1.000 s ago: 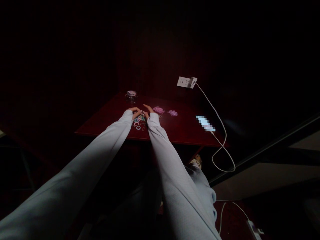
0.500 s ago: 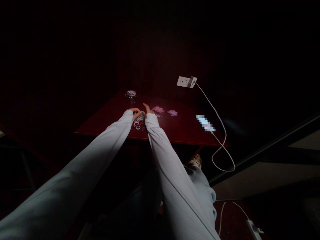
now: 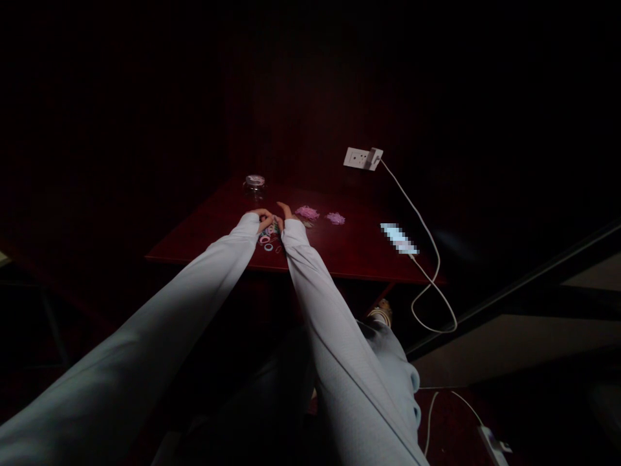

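Note:
A small heap of coloured hair ties [image 3: 272, 230] lies near the front of the dark red table, with a pale blue hair tie [image 3: 268, 247] and a pink one [image 3: 264, 239] at its near side. My left hand [image 3: 263, 217] is bent over the heap from the left, fingers curled and pinched. Right beside it, my right hand [image 3: 284, 215] has its thumb and a fingertip close to the left fingertips, one finger stretched forward. What is between the fingertips is too small to name. A pink pile of small bands [image 3: 307, 212] and a lilac pile [image 3: 335, 219] lie to the right.
A clear jar with a lid [image 3: 255, 184] stands at the table's back left. On the right lies a blurred-out phone [image 3: 399, 239], its white cable [image 3: 431, 239] running to a wall socket [image 3: 363, 158]. A power strip [image 3: 492, 445] is on the floor, lower right.
Both hands stay over the heap of hair ties, with only slight finger movement. The piles, jar and phone keep their places.

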`<state>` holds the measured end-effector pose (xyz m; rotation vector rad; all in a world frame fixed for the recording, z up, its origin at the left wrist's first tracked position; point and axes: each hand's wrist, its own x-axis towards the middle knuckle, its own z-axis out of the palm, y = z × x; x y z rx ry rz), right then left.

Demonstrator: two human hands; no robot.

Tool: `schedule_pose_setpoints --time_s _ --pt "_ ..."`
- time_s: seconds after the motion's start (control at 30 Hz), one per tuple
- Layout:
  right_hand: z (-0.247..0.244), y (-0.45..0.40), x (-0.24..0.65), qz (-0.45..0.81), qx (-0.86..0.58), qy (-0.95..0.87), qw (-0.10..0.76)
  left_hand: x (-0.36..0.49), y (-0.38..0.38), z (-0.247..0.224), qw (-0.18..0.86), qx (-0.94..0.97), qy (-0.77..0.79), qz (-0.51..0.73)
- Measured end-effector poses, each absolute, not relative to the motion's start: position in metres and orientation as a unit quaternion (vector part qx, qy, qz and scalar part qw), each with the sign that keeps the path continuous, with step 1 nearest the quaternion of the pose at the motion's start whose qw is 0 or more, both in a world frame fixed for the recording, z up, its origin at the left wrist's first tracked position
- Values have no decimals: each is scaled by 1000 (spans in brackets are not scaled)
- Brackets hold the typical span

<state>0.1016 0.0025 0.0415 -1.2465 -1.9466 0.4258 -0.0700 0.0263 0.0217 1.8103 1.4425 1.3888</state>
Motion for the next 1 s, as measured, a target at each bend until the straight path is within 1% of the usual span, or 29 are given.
schedule_pose_setpoints --time_s 0.17,0.3,0.47,0.57,0.7,1.0 --pt "38 5 106 208 -504 -706 453 -68 27 21 218 616 518 552" --pt "35 8 107 252 -483 -697 467 -68 28 22 225 606 519 560" --pt "38 2 108 281 -449 -728 436 -70 29 22 239 616 515 546" --pt "43 -6 110 267 -467 -738 409 -69 29 22 229 621 506 553" --pt "49 -12 113 236 -492 -750 374 -70 27 26 189 654 471 561" --pt "46 -10 111 191 -489 -779 344 -71 22 29 158 689 456 541"
